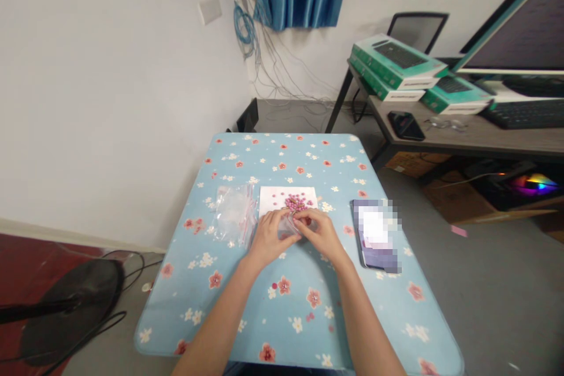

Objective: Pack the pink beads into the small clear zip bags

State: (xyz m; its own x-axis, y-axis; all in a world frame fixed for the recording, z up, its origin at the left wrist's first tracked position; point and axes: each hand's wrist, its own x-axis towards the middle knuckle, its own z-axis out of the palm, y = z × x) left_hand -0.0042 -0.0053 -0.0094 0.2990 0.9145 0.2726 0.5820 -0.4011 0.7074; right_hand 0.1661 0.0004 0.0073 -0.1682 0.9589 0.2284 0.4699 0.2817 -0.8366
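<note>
My left hand [269, 238] and my right hand [322, 231] meet at the near edge of a white sheet [267, 199]. Between their fingers is a small clear plastic bag [287, 225], partly hidden. My left fingers close on its left side; my right thumb and forefinger pinch near its top edge. A heap of pink beads [297, 203] lies on the sheet just beyond my fingertips, with several loose ones around it. Left of my left hand lies a pile of clear zip bags [233, 214]. One darker pink bead [274, 286] rests on the tablecloth nearer to me.
A phone [374, 238] with a blurred screen lies on the flowered tablecloth [282, 317] at the right. Beyond it stands a desk [476, 136] with green keyboard boxes [396, 67], another phone [406, 125] and glasses [446, 124]. A round black base [74, 311] stands on the floor at left.
</note>
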